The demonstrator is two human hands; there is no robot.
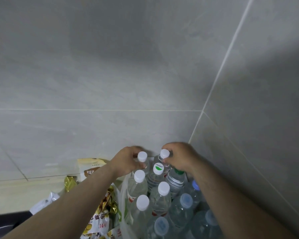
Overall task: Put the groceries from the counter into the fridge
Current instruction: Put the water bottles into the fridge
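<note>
Several clear water bottles with white caps stand packed together in the counter's corner. My left hand (127, 161) grips the neck of one white-capped bottle (142, 156) at the back of the group. My right hand (179, 158) pinches the neck of another white-capped bottle (164, 154) right beside it, against the wall. In front of these stand a bottle with a green-and-white cap (158, 168), a green-capped bottle (177, 178) and more white-capped bottles (139, 176). No fridge is in view.
Snack bags in gold and white wrapping (100, 214) and a beige packet (91, 167) lie on the counter (16, 192) left of the bottles. A thin plastic bag (123, 202) hangs around some bottles. Grey tiled walls (145, 75) meet in a corner at the right. A dark edge (5, 223) shows at lower left.
</note>
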